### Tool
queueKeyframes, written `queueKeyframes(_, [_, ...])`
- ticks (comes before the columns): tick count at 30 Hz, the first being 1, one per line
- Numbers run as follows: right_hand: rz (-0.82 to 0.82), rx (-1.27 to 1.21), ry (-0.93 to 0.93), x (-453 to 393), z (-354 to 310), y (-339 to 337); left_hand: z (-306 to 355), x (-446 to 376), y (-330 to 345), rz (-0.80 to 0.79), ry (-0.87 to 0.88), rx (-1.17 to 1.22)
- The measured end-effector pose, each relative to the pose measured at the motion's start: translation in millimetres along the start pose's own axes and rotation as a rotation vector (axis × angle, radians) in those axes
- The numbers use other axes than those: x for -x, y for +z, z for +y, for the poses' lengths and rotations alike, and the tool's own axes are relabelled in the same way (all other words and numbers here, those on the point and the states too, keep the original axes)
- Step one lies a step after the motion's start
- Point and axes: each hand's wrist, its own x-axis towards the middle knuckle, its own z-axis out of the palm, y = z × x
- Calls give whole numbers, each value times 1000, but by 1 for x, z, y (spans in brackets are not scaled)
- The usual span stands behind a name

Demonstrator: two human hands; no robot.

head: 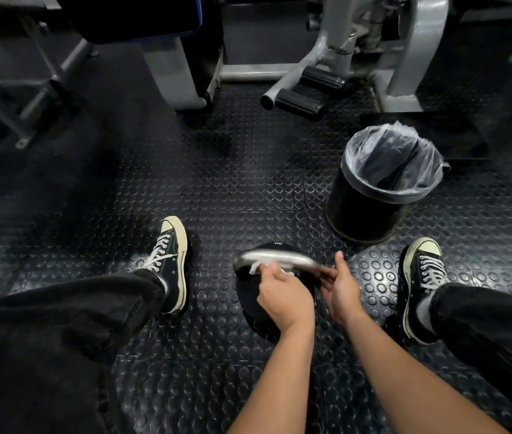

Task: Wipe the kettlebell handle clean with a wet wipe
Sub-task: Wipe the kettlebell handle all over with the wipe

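Head view: kettlebell handle (279,256) lengthwise left-to-right, between hands.

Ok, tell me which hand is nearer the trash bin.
Right. The right hand holds the handle end of the kettlebell, just below the trash bin; the left hand with the wipe sits farther left.
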Motion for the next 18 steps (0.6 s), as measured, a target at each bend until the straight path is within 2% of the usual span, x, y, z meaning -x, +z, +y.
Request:
queueKeyframes(7, [-20, 14, 4, 3, -1, -1, -7, 3, -1, -14, 64, -45])
queueKeyframes(13, [-29, 31, 6, 1, 0, -3, -2, -9, -4, 20, -32, 35])
queueKeyframes(15, [-39, 42, 0, 2, 1, -2, 1, -12, -4, 37, -122, 151])
queueKeyframes(18, [-43, 48, -8, 3, 1, -5, 1, -28, 0, 44, -327, 448])
